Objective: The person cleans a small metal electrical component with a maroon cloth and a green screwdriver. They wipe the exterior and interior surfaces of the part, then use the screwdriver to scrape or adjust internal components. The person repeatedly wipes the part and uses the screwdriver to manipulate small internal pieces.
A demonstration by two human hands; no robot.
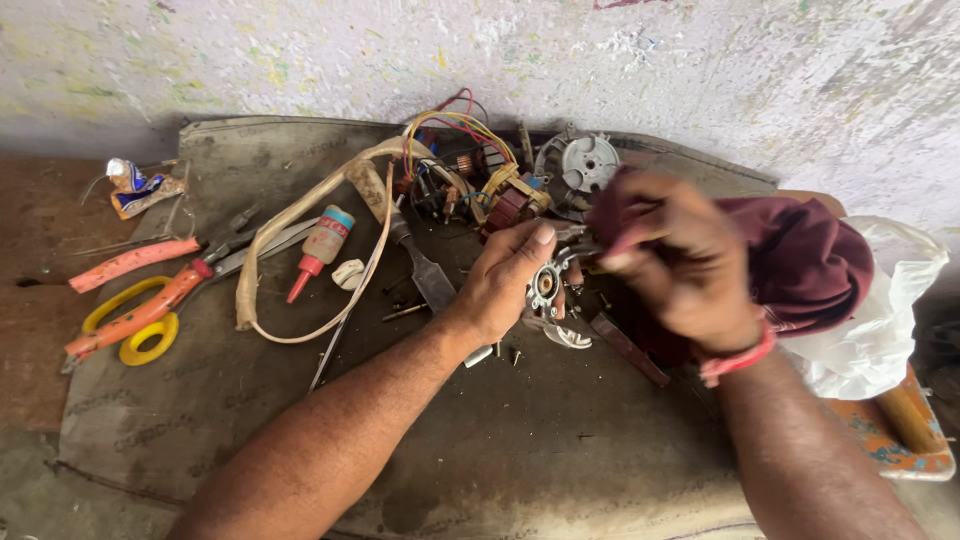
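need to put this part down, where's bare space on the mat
Bare mat lies near you between your forearms, and left-centre below the scissors and cord loop. Crowded: the far edge around the wired coil, and by the maroon cloth.

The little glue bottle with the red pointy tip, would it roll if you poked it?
Probably: the small glue bottle with the red nozzle looks round-bodied and lies on its side on the brown mat. It likely feels light. Its tapered tip might make it curve rather than roll straight.
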